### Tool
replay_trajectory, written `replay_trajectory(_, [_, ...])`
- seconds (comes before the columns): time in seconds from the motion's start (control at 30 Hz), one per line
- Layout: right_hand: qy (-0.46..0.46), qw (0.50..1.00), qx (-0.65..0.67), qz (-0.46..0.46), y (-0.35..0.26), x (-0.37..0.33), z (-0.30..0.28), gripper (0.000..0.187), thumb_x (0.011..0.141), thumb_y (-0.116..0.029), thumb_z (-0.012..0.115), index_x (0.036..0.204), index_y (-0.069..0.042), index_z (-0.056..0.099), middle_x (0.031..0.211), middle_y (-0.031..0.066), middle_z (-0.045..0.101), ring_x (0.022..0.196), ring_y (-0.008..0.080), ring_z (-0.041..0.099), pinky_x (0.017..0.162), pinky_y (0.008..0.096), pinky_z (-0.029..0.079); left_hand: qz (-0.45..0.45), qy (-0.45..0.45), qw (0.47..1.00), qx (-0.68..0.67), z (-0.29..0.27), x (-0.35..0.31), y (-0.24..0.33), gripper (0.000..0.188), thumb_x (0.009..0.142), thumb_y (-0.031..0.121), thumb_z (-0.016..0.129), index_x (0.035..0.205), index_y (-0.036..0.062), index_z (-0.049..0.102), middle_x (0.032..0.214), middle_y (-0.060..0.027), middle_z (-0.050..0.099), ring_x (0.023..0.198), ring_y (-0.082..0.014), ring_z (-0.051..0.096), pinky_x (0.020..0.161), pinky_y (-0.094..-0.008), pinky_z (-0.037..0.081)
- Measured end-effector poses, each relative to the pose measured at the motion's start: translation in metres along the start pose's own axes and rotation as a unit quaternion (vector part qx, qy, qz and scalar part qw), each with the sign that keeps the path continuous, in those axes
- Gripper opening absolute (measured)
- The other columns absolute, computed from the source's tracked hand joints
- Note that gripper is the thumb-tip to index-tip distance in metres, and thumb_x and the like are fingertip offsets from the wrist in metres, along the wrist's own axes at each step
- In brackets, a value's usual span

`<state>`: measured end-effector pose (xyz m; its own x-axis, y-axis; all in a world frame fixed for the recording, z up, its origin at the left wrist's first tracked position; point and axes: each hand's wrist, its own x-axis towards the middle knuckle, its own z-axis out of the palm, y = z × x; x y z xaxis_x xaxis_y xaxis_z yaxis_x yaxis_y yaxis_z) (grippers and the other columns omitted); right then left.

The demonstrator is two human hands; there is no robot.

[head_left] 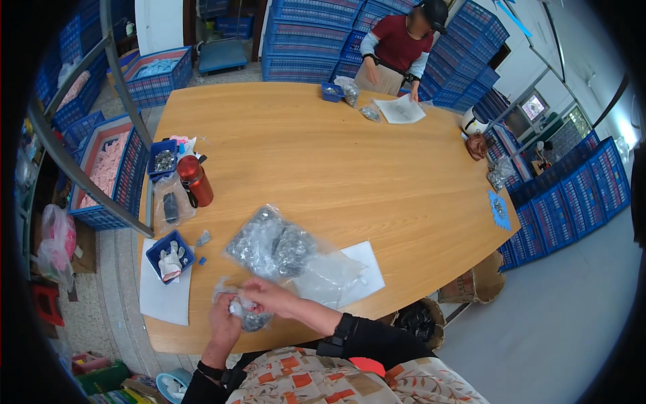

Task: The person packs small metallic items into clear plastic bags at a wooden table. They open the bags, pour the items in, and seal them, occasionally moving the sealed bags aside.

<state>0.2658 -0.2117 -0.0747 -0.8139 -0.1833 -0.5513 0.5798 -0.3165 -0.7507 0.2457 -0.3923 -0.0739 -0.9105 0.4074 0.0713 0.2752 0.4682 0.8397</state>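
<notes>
Near the table's front edge, my left hand (226,319) and my right hand (266,297) are closed around the gathered top of a small clear plastic bag (256,324). Small grey metal-looking parts fill its lower end, which hangs below my fingers; their exact kind is too small to tell. Just beyond lies a larger clear bag (274,246) of similar shiny parts, its loose plastic spreading right over a white sheet (367,264). To the left, a blue bin (161,246) holds a white glove (172,260).
A red flask (196,182) and a blue bin of metal parts (163,161) stand on the table's left side. Across the wooden table (336,161), another person (400,50) stands by a white sheet (402,110) and bags. Blue crates (101,175) flank the left edge.
</notes>
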Motion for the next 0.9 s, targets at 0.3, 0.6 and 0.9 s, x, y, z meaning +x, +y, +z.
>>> replay_trajectory(0.3, [0.004,0.742,-0.541,-0.396,-0.005,-0.02,0.002,0.033,0.087,-0.01,0.064,0.118,-0.006,0.054,0.119,0.0163,0.057,0.102,0.0362,0.061,0.087,0.0385,0.051,0.005,-0.008,1.0,0.018,-0.002,0.006,0.004,0.014,0.085,0.003,0.059,0.098,0.0003,0.063,0.098,-0.0193,0.064,0.091,-0.039,0.064,0.08,-0.0411,0.05])
replay_trajectory(0.6, [0.054,0.949,-0.263,-0.166,-0.002,0.006,-0.009,0.014,0.089,-0.016,0.068,0.089,-0.003,0.065,0.077,0.0071,0.066,0.065,0.0207,0.064,0.06,0.0309,0.052,0.012,0.0,1.0,-0.018,0.004,0.005,0.005,0.027,0.083,0.0,0.058,0.109,0.0012,0.064,0.101,-0.0194,0.063,0.095,-0.0378,0.063,0.082,-0.0406,0.05])
replay_trajectory(0.9, [0.161,0.928,-0.254,-0.22,-0.032,-0.02,0.006,0.024,0.088,-0.022,0.071,0.095,-0.002,0.06,0.083,0.0076,0.062,0.071,0.0202,0.064,0.062,0.0342,0.052,-0.011,-0.016,1.0,-0.021,0.003,0.008,0.001,0.027,0.078,-0.006,0.056,0.102,-0.0001,0.064,0.097,-0.0175,0.061,0.09,-0.0353,0.062,0.08,-0.0398,0.05])
